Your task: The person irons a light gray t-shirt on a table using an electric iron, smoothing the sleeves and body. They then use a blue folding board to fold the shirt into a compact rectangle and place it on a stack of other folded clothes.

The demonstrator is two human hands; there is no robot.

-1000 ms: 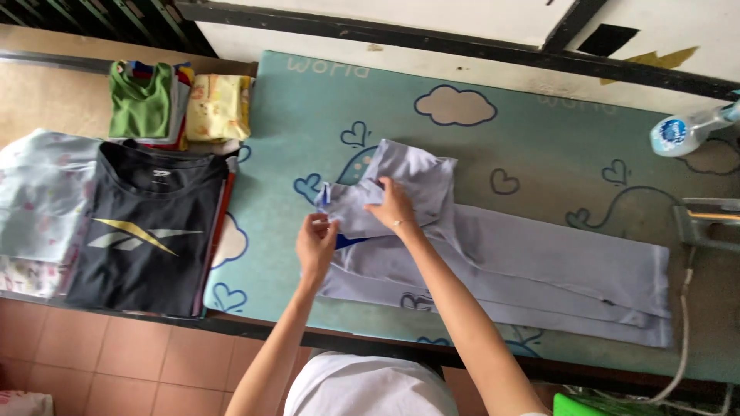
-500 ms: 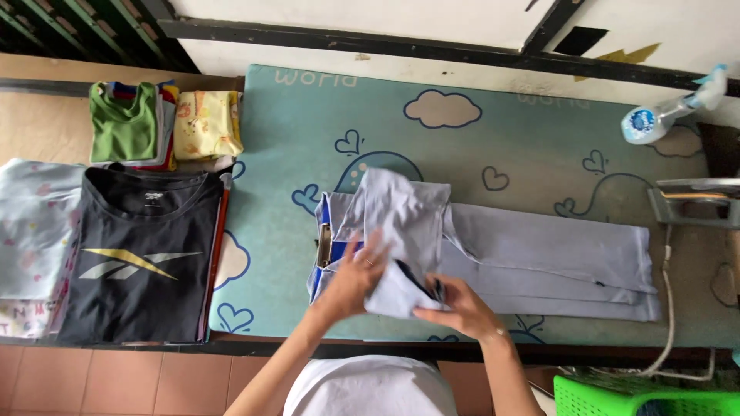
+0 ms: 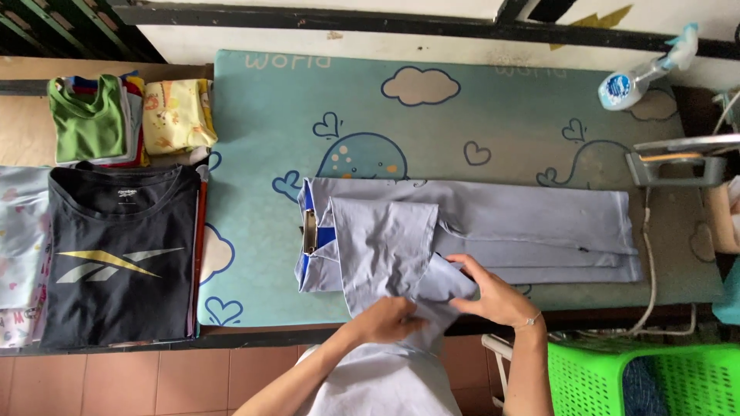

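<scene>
The one grey shirt (image 3: 470, 231) lies mid-mat (image 3: 493, 115), body folded long toward 3 o'clock, with a sleeve still loose at its 6 o'clock edge — folding looks about half done. The left hand (image 3: 393, 320) pinches that sleeve; the right hand (image 3: 493, 296) presses it with fingers spread. At 9 o'clock sit three folded stacks (image 3: 116, 254) — at 2 o'clock, one spray bottle (image 3: 628, 81) and one iron (image 3: 678, 158).
</scene>
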